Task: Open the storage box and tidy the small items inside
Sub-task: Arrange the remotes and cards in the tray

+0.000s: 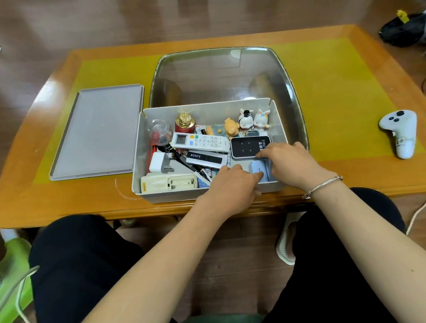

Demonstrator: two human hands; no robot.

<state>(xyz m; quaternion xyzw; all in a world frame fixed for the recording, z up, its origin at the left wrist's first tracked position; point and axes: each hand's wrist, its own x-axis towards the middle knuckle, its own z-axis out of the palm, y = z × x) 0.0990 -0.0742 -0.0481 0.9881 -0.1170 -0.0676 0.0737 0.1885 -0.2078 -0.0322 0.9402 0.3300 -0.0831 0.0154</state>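
Head view: both hands are reached into the open storage box.
A grey pack near its front wall is gripped by the left hand and right hand; its lid is laid left of it.

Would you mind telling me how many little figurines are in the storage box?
3, grouped at the far right of the storage box: an orange figurine, a black-and-white figurine beside it, and a white rabbit figurine rightmost. Clutter may hide more.
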